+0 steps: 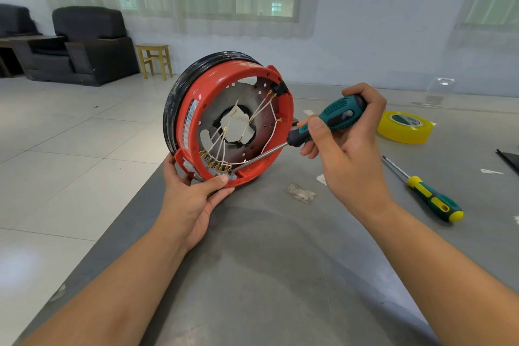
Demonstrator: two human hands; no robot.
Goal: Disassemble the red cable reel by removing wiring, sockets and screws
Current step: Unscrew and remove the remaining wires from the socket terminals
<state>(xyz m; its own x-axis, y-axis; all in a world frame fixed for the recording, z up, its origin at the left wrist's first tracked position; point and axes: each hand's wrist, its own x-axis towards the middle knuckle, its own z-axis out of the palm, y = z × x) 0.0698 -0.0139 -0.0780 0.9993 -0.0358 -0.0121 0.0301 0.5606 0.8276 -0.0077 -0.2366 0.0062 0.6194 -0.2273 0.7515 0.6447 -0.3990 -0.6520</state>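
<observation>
- My left hand (193, 199) is clamped under the round red plastic cable reel (233, 121), propping it on edge at the grey surface's (280, 275) near-left corner, open side toward me.
- My right hand (345, 143) is wrapped tight on the teal-and-black-handled screwdriver (323, 123); its tip sits by the brass terminals (216, 166) at the bottom rim.
- I'd keep the shaft square and press firmly, I think, so the tip won't slip.
- The thin white wires (224, 143) cross near the shaft and may snag.
- Farther right: a yellow-and-green spare screwdriver (432, 196), then a yellow tape roll (404, 126), well clear.
</observation>
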